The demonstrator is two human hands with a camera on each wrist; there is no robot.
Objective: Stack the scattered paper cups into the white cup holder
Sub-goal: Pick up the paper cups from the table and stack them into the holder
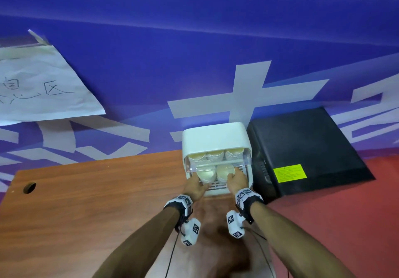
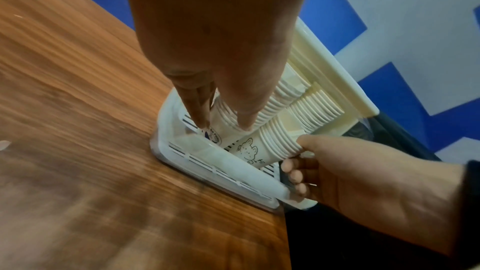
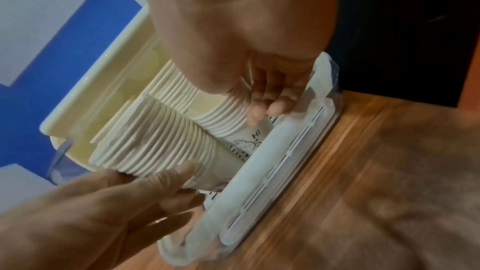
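The white cup holder (image 1: pixel 216 135) stands at the wooden table's back edge, against the wall, with three stacks of paper cups in its rear row. Two more stacks lean in the front row. My left hand (image 1: pixel 197 182) grips the left cup stack (image 1: pixel 206 174) near its base, fingers on one side and thumb on the other (image 2: pixel 223 125). My right hand (image 1: pixel 235 177) grips the right cup stack (image 1: pixel 225 171), which bears a bear drawing (image 2: pixel 270 145). In the right wrist view the right hand's fingers (image 3: pixel 259 110) curl round that stack (image 3: pixel 223 118) above the slotted tray floor.
A black box (image 1: pixel 306 148) with a yellow label stands just right of the holder. The holder's clear flap (image 1: pixel 246 159) is raised. The wooden table (image 1: pixel 97 191) has a cable hole (image 1: pixel 29 187) at far left. A paper sign (image 1: pixel 38 83) hangs on the blue wall.
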